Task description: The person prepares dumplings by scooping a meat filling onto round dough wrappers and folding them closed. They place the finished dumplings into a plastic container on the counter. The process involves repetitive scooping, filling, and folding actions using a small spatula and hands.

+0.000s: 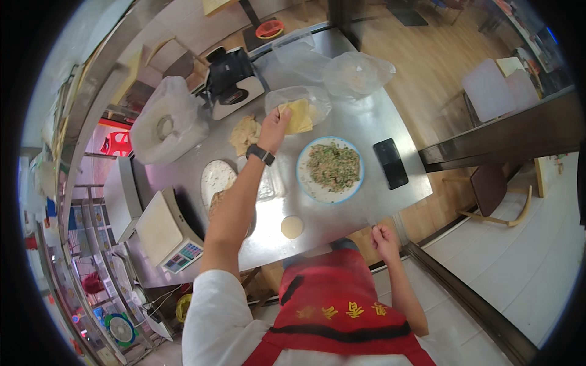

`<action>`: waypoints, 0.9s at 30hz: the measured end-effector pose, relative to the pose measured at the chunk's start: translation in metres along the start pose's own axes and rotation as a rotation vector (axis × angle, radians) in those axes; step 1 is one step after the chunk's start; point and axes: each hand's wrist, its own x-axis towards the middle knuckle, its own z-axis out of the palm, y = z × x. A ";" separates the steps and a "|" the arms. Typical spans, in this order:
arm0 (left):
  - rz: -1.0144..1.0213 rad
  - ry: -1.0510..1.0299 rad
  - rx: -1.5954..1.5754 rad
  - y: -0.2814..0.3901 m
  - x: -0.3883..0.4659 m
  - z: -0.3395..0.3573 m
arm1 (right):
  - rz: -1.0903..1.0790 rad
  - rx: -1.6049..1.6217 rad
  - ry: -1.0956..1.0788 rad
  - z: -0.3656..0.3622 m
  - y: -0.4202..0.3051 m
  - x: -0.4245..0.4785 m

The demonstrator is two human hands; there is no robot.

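My left hand (276, 123), with a black watch on its wrist, reaches over the steel table and pinches a yellow, flat, square sheet or stack (301, 116) beside a clear plastic bag (320, 100). Below that, to the right, a round blue-rimmed plate (304, 186) holds minced filling with chopped greens (334, 167). A pale round dough wrapper (292, 227) lies near the front edge. My right hand (383, 238) is off the table's front edge, its fingers closed together; a faint thin thing may show at the fingertips. An oval white plate (217, 176) is partly behind my left forearm.
A black phone (390, 164) lies at right. A crumpled tan cloth-like thing (246, 133) and a clear plastic container (269, 183) are near my left forearm. A scale (160, 226), a bag-lined tub (167, 126), a black device (230, 75) and another plastic bag (357, 73) stand around.
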 end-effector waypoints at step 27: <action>-0.160 0.852 -1.071 -0.026 -0.469 -0.159 | 0.231 -0.175 0.019 0.025 0.067 -0.005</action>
